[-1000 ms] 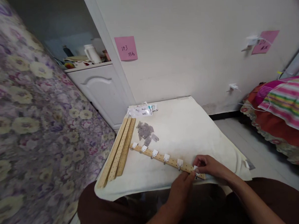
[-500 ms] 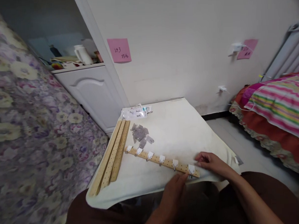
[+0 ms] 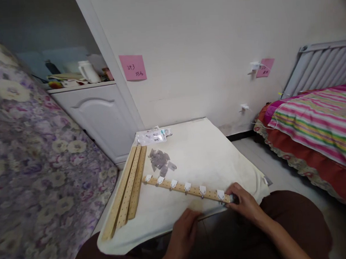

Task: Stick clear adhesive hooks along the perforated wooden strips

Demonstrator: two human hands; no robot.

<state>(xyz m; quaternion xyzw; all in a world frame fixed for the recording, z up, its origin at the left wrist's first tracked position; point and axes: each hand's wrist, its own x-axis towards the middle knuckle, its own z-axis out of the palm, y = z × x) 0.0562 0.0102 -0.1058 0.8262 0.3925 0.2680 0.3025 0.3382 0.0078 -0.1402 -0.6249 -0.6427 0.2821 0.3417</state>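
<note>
A narrow perforated wooden strip [image 3: 179,187] lies slanted across the white cloth, with several white tags on small metal rings or hooks along it. At its right end, my right hand [image 3: 245,202] has thumb and fingers closed around the tip. My left hand [image 3: 184,228] rests at the table's near edge, below the strip and apart from it, fingers stretched along the cloth edge and nothing visible in them. Beyond the strip's left end is a pile of small greyish translucent packets [image 3: 159,160].
Several longer perforated wooden strips [image 3: 132,184] lie along the table's left side. Clear plastic packaging [image 3: 151,137] sits at the back left of the cloth-covered table [image 3: 199,151]. A floral curtain [image 3: 57,180] hangs on the left; a bed [image 3: 313,119] stands at right.
My right hand has come left and closed on the strip's right end. My left hand has drawn back from the strip, left and toward me. The camera view has shifted slightly.
</note>
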